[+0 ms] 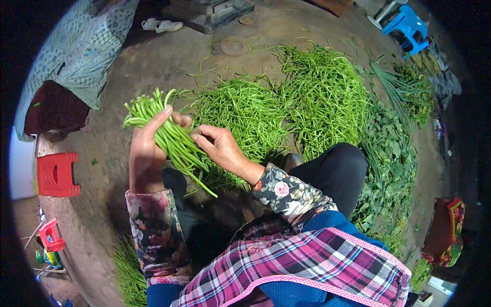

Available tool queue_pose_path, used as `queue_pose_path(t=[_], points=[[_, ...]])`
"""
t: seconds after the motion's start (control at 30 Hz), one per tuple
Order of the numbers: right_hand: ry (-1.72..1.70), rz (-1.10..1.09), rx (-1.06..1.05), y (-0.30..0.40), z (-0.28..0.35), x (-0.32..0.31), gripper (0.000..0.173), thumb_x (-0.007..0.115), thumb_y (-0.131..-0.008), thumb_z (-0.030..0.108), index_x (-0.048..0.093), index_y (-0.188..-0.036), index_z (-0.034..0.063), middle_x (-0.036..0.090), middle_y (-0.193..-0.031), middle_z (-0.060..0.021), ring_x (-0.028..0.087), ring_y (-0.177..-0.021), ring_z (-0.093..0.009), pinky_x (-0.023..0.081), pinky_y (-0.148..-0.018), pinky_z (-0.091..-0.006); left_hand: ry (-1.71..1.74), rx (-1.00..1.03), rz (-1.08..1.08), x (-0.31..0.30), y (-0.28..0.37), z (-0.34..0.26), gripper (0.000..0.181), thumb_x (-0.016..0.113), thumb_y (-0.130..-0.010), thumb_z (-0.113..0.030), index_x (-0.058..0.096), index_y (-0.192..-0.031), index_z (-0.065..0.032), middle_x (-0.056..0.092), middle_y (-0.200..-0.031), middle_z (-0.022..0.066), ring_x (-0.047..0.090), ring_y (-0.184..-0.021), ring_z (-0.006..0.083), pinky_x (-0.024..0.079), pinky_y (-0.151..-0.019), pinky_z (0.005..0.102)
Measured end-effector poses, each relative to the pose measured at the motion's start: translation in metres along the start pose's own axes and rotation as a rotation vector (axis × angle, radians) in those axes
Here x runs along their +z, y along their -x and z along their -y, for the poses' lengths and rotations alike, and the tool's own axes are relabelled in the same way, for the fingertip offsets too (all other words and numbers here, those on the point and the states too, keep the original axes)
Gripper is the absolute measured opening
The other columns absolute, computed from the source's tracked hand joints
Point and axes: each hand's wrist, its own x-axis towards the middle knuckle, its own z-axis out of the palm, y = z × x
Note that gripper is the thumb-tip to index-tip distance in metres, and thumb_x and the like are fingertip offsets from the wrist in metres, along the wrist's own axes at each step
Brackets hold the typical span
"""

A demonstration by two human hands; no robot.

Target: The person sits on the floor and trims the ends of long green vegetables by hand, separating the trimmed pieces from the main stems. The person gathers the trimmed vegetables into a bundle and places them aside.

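Note:
A thick bundle of green leaf stalks (172,140) is wrapped by my left hand (147,147), thumb across its top side. The cut ends fan out at the upper left, and the thinner ends hang toward the lower right. My right hand (218,146) is at the bundle's right side with thumb and fingertips pinched together; whether a stalk is between them is hard to see. Just beyond my hands, a loose heap of green stalks (241,111) lies on the floor. A second, larger heap of stalks (326,96) adjoins it on the right.
Leafy greens (391,153) are spread right of my knee, with long green blades (391,84) above them. More stalks (128,268) lie at lower left. Red plastic stools (57,174) stand left, a blue plastic stool (408,28) upper right. Pale shoes (163,25) rest near a cloth-draped piece (76,50).

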Motion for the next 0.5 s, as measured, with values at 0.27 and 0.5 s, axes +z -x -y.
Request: queue_pose_path(t=[0.27, 0.5], points=[[0.303, -0.199, 0.090, -0.019, -0.087, -0.037, 0.029, 0.063, -0.086, 0.023, 0.062, -0.107, 0.0032, 0.068, -0.091, -0.0194, 0.066, -0.084, -0.037, 0.052, -0.076, -0.0430, 0.046, 0.153, -0.095, 0.016, 0.020, -0.025, 0.014, 0.056, -0.095, -0.015, 0.051, -0.085, -0.0060, 0.050, -0.081, 0.0010, 0.051, -0.078, 0.0145, 0.042, -0.097, 0.0361], [0.807, -0.078, 0.499, 0.005, -0.205, -0.080, 0.072, 0.072, -0.078, 0.031, 0.041, -0.135, -0.0010, 0.058, -0.118, -0.0250, 0.058, -0.106, -0.041, 0.050, -0.087, -0.0467, 0.013, 0.425, -0.122, 0.013, 0.050, -0.038, 0.016, 0.058, -0.094, -0.014, 0.060, -0.101, 0.0007, 0.056, -0.093, 0.0056, 0.057, -0.089, 0.0160, 0.044, -0.100, 0.0386]])
